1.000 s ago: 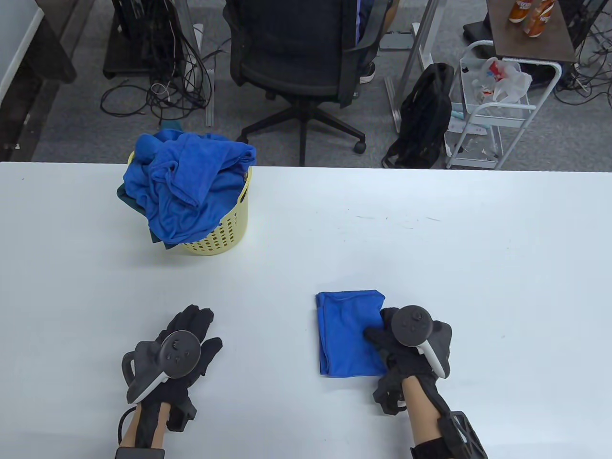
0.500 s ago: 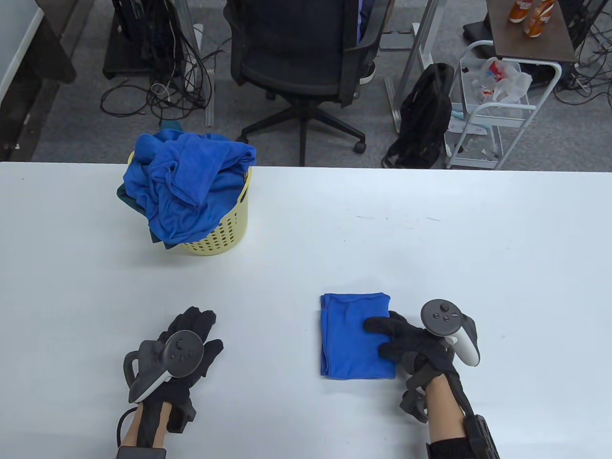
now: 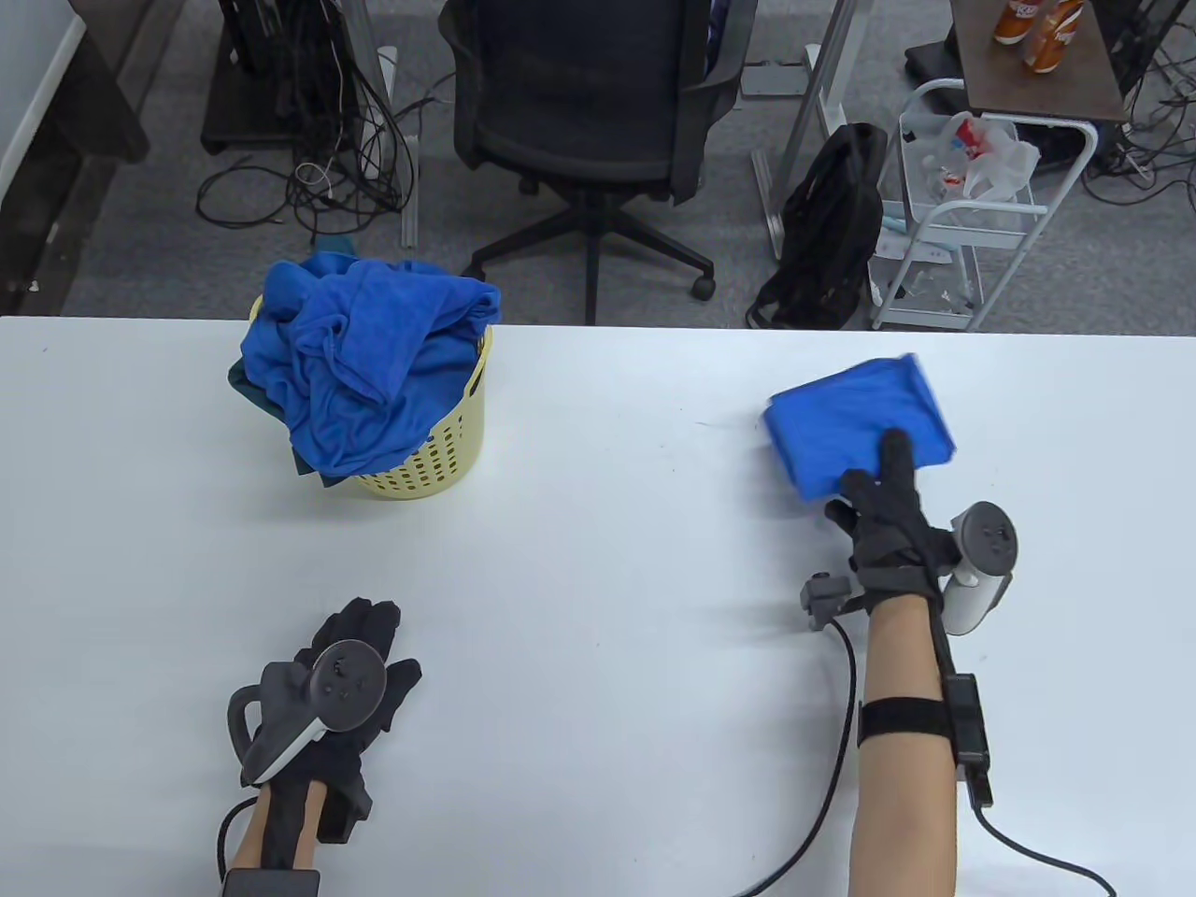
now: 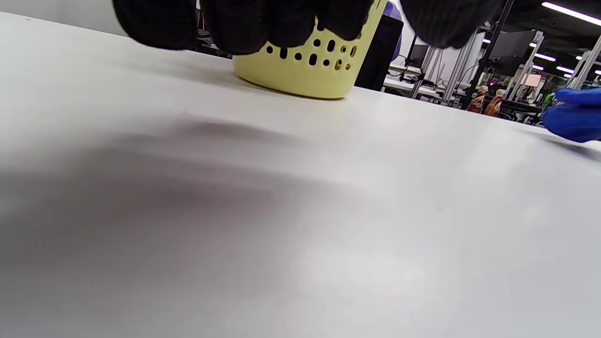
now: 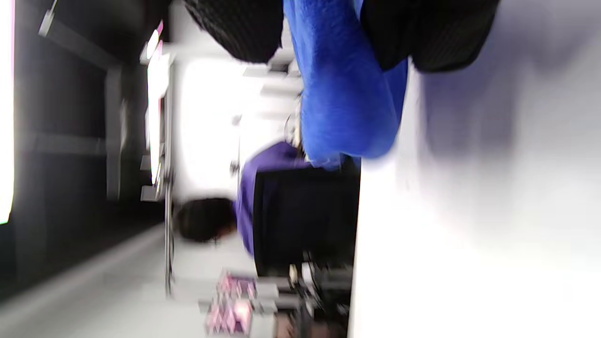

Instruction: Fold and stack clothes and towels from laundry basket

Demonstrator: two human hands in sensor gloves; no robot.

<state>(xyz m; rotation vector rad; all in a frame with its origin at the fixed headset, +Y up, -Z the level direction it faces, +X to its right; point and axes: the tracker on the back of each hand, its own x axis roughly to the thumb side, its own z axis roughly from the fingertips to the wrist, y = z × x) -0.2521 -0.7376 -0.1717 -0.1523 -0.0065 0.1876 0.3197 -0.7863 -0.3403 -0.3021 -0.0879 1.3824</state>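
Right hand (image 3: 888, 523) gripping folded blue towel (image 3: 855, 425), thumb on top, fingers (image 5: 436, 33) underneath, near far right part of white table (image 3: 607, 579). Towel blurred, tilted, far corner close to far edge; whether touching the surface or lifted, cannot tell. In right wrist view, on its side, same blue cloth (image 5: 342, 94) pinched between black gloved fingers, table beside it. Tracker (image 3: 981, 561) strapped at right wrist, cable trailing toward near edge.

Left hand (image 3: 350, 673) lying flat near the near left part of table, palm down, fingers spread and holding nothing, its tracker (image 3: 318, 696) on the back. In left wrist view, fingertips (image 4: 244, 23) hanging from top edge just above the surface.

Yellow laundry basket (image 3: 439, 448) standing upright by far edge, left of centre, well apart from both hands, heaped with crumpled blue towels (image 3: 364, 374) spilling over its rim; darker cloth peeking out beneath at left. Basket (image 4: 305, 65) also seen beyond left fingertips, towel (image 4: 573, 115) at right margin.

Beyond far edge: black office chair (image 3: 579, 112), black backpack (image 3: 832, 224), white cart (image 3: 972, 215).
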